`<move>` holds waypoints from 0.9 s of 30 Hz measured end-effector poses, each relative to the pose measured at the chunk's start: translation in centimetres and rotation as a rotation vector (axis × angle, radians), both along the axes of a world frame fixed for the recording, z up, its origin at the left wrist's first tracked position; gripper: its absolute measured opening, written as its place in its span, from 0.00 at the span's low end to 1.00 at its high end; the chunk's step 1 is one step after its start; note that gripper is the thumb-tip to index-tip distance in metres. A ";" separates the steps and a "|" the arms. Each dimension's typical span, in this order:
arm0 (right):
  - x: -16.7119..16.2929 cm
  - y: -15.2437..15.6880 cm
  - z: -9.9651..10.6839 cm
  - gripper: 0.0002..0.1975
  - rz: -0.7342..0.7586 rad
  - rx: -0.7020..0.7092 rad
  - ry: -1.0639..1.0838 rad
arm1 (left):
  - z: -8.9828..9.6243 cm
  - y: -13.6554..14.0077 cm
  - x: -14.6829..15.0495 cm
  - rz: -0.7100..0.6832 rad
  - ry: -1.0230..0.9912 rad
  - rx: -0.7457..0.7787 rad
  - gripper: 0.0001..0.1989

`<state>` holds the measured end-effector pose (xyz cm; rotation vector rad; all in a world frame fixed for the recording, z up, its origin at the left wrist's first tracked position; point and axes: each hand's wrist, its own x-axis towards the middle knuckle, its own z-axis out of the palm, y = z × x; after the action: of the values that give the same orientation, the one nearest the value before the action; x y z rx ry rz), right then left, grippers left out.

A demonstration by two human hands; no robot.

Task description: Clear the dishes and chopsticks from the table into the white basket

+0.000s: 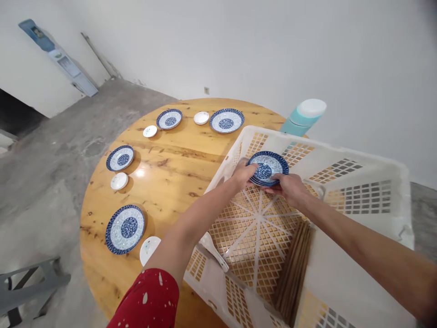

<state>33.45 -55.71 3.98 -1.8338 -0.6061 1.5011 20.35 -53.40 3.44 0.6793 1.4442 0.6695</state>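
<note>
Both hands clasped a small stack of blue-patterned plates [268, 167] inside the white crate [358, 191]: left hand [243, 175] gripping its near-left rim, right hand [290, 187] its near-right rim. Below the hold lay chopsticks [293, 269] and a white spoon [213, 250]; left of it, more plates sat on the round wooden table [170, 173].

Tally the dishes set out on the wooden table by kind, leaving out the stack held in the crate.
Blue-patterned plates: 4, for example
Small white saucers: 4, for example
Total: 8
</note>
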 end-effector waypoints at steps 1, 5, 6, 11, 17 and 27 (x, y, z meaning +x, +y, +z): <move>-0.1 0.1 -0.1 0.08 -0.004 -0.003 0.001 | -0.1 0.1 0.0 0.000 0.009 -0.009 0.22; -0.2 0.3 -0.3 0.09 -0.018 0.003 -0.012 | -0.3 0.4 0.3 0.017 0.028 -0.011 0.21; -0.3 0.3 -0.3 0.10 -0.022 0.010 -0.015 | -0.2 0.4 0.4 0.020 0.029 -0.011 0.20; -0.3 0.2 -0.5 0.08 -0.053 0.047 -0.016 | -0.6 0.4 0.5 -0.016 0.034 0.008 0.21; -0.3 0.4 -0.8 0.06 -0.050 0.058 -0.033 | -1.4 0.5 0.6 -0.006 0.009 0.042 0.22; 0.4 0.7 -1.1 0.02 -0.015 0.077 -0.021 | -1.1 0.3 0.9 -0.057 0.025 0.113 0.26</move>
<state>33.88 -54.99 2.90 -1.7932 -0.6504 1.4308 21.24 -53.08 2.33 0.8161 1.4122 0.7041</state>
